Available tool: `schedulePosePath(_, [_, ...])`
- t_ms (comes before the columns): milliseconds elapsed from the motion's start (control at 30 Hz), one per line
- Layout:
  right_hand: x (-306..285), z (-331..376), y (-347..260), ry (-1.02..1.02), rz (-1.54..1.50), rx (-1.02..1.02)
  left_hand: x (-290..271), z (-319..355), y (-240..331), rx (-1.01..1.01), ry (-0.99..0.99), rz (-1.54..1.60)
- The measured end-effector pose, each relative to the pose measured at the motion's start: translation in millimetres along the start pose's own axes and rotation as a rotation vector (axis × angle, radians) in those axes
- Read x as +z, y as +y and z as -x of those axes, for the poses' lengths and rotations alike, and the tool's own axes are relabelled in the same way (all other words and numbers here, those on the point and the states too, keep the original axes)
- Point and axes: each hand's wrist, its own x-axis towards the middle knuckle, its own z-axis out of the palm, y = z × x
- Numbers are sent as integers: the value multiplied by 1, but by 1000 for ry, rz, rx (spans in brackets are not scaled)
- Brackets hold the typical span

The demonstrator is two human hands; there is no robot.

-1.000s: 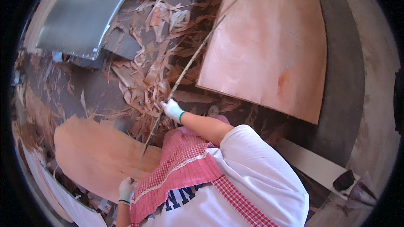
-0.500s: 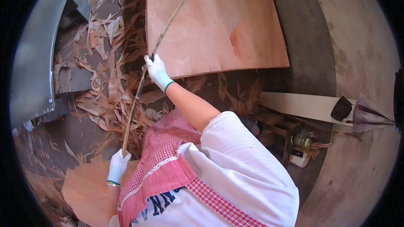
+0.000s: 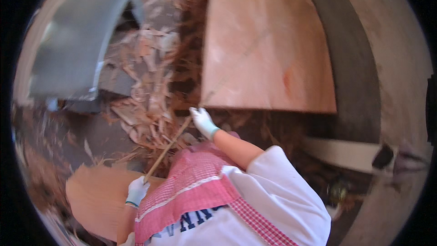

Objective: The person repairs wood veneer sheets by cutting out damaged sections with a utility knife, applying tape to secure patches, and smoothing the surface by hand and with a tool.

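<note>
My two hands, in white gloves, grip a long thin wooden strip (image 3: 167, 148). My left hand (image 3: 136, 191) holds its lower end close to my body, above a rounded sheet of veneer (image 3: 93, 198). My right hand (image 3: 203, 121) is shut around the strip further up, at the near edge of a large flat veneer sheet (image 3: 268, 50). Past my right hand the strip runs up and to the right over that sheet, faint and blurred. A red checked cloth (image 3: 191, 187) hangs over my white shirt.
A heap of torn veneer scraps (image 3: 148, 95) covers the ground ahead of my hands. A grey metal panel (image 3: 73, 45) stands at the upper left. A pale beam (image 3: 341, 152) and concrete floor (image 3: 391, 86) lie to the right.
The view has swung and blurred. My right hand has come down from the big sheet toward my body, still on the strip. My left hand keeps its hold near the lower end.
</note>
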Motion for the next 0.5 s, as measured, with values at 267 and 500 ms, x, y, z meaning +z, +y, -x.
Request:
schedulePosePath(267, [-24,-28,-100,-12,-520,67,-99,70,28,113,658,115])
schedulePosePath(500, [27,-50,-215,48,-468,-129,-219,76,-45,584,1300,1595])
